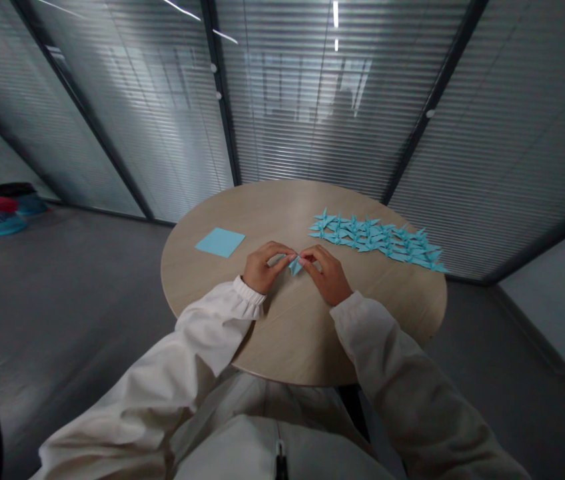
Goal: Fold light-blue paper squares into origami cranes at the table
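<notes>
The left hand (266, 265) and right hand (328, 272) each pinch the folded blue paper (295, 267) between them over the counter (297, 340), both grips closed. Uneven pulling from the 2 sides could tear it; a slipping fingertip could skew a crease.

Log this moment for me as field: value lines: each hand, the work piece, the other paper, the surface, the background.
Left hand: pinching the work piece's left side
Right hand: pinching its right side
Work piece: small, folded blue paper
Flat sheet: blue, unfolded, left of the hands
Folded figures: blue, close together in rows, right of the hands
Surface: round wooden-looking table
Background: window blinds
</notes>
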{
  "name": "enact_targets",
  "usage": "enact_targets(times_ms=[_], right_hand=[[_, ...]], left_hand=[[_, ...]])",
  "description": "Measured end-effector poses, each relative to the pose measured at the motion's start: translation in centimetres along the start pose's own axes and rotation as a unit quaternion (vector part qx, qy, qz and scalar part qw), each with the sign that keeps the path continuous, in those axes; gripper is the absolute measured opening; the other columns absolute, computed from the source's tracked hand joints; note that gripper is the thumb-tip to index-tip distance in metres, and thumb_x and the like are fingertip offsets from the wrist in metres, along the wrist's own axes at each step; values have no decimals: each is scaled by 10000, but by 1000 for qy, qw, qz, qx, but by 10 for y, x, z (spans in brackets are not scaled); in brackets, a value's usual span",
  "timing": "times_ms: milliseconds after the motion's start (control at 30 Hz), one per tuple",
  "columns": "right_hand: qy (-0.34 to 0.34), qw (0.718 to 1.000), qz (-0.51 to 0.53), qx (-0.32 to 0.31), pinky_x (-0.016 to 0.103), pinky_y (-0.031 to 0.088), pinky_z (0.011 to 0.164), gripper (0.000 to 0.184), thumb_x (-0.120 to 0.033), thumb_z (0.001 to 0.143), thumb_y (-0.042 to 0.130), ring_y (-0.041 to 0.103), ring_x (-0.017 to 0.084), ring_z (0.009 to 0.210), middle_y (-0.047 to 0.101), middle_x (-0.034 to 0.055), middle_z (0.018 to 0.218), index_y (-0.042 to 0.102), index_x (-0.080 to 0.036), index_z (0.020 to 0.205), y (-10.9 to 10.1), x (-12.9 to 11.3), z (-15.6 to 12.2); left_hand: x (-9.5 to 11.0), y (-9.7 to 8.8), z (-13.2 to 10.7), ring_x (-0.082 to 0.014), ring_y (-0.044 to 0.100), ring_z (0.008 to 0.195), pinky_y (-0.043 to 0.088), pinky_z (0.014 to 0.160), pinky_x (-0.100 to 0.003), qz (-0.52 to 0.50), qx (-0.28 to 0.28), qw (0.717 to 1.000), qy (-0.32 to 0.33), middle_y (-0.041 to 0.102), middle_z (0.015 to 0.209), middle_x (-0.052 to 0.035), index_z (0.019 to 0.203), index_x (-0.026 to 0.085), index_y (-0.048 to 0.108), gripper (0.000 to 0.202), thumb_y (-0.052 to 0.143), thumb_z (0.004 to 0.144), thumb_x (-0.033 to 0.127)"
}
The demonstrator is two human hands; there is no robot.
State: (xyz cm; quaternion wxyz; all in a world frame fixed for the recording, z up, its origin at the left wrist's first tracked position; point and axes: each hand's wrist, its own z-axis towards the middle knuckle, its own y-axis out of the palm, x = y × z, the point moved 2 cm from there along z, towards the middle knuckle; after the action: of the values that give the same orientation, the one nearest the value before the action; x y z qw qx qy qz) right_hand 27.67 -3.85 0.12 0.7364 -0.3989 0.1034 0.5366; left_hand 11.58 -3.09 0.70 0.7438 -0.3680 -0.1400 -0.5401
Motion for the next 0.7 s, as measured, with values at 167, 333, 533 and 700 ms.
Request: enact_targets(times_ms=[167,333,533,700], right_hand=[[34,999,6,24,267,435,717,109,-274,837,463,547,143,736,580,19,776,543,-201,823,2,3,-2],[62,997,15,43,260,448,693,105,-280,824,478,561,138,709,586,7,750,541,-201,795,2,4,-2],[46,995,-1,84,295,451,723,114,-299,775,565,551,160,768,583,28,816,563,-205,840,-1,4,0],[21,998,-7,56,343,431,822,85,-288,783,568,545,188,869,607,41,849,609,-222,819,-2,4,0]], left_hand=[[4,2,-2,-153,624,733,490,737,-276,-31,-25,997,-70,687,792,-59,802,157,676,257,582,763,392],[-1,8,-4,-160,617,781,503,753,-284,-79,-60,992,-80,667,865,-68,907,143,642,353,684,657,389],[-12,11,-6,-127,589,706,498,693,-265,-70,-56,992,-85,642,827,-55,929,151,616,308,629,716,372],[-6,11,-6,-118,596,699,493,685,-259,-118,-47,987,-99,647,836,-50,980,157,552,349,634,710,362]])
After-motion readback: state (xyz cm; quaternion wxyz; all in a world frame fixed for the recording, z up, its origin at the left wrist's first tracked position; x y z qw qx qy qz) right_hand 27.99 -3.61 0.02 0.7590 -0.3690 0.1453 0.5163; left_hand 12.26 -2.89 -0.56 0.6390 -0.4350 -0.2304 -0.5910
